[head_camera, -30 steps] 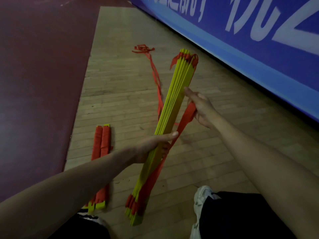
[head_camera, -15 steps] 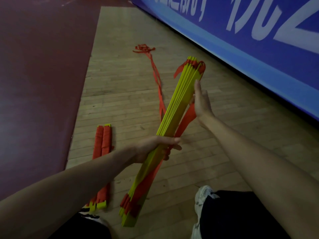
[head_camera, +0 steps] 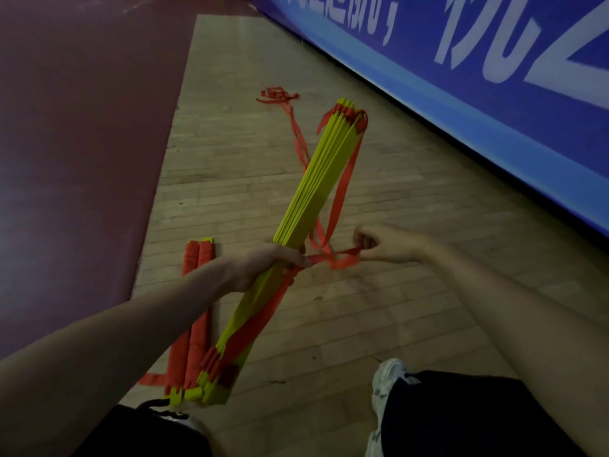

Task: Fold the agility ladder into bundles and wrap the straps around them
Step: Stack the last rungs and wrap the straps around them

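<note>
The left hand (head_camera: 263, 267) is closed round the middle of the bundle (head_camera: 316, 186), fingers curled over the yellow rungs. Just right of it, near frame centre, the right hand (head_camera: 385, 245) pinches the red strap (head_camera: 334, 258) between thumb and curled fingers. The strap is drawn fairly taut between the two hands, with a slack loop hanging under it. The bundle is held on a slant, far end toward the upper centre and near end low at centre-left (whether that end touches the floor (head_camera: 329, 324) I cannot tell). Red webbing is bunched at both ends, and one length runs down the bundle's right side to the hands. Left of it a wrapped bundle (head_camera: 194, 344) lies on the boards, partly behind the left forearm. More strap trails away to a tangle (head_camera: 278, 95) at upper centre. A blue banner (head_camera: 461, 94) fills the upper right, and a white shoe (head_camera: 389, 377) sits at lower right.
</note>
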`<state>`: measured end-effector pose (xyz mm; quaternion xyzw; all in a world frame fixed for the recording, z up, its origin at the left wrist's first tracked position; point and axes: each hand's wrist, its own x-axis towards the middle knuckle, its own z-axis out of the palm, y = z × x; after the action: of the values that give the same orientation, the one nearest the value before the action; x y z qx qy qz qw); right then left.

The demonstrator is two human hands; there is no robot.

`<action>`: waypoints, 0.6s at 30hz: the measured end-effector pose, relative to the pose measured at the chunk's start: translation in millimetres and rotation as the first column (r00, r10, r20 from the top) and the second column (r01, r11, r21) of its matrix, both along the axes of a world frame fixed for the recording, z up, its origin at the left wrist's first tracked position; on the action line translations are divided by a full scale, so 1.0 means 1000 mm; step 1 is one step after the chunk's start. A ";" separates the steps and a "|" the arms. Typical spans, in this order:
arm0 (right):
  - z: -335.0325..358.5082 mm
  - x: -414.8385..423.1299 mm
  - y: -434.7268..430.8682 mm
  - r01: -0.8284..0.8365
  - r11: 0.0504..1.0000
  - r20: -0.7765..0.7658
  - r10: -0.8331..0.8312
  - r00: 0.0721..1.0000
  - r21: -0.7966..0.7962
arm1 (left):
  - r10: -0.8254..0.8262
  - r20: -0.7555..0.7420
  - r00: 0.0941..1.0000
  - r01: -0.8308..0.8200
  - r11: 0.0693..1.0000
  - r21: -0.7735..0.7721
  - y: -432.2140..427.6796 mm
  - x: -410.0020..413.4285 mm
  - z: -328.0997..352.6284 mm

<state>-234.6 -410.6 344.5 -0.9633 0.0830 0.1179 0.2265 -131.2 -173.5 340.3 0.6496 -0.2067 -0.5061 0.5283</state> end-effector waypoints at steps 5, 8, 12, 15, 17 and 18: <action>-0.011 0.004 0.011 0.070 0.991 0.305 -0.100 0.947 0.110 | -0.004 0.045 0.999 0.003 1.000 0.019 0.000 -0.001 0.000; -0.004 0.005 0.021 0.141 0.856 0.216 -0.280 0.935 0.498 | -0.029 0.121 0.992 0.021 0.998 0.064 0.002 0.001 0.000; 0.004 -0.004 0.016 0.131 0.707 0.015 -0.196 0.981 0.695 | -0.037 0.139 0.990 0.024 0.995 0.093 0.005 0.003 0.002; 0.009 -0.008 0.011 0.191 0.588 -0.116 -0.163 0.980 0.786 | -0.069 0.166 0.984 0.051 0.993 0.110 0.008 0.004 0.004; 0.007 -0.010 0.009 0.220 0.612 -0.127 -0.192 0.973 0.760 | -0.087 0.184 0.979 0.066 0.991 0.117 0.008 0.003 0.005; 0.007 -0.011 0.009 0.211 0.640 -0.117 -0.186 0.976 0.739 | -0.088 0.194 0.977 0.066 0.990 0.121 0.007 0.003 0.005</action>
<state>-246.0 -401.2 351.3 -0.7684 0.1357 0.1303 0.6116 -128.6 -166.1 345.2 0.7176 -0.2543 -0.4697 0.4470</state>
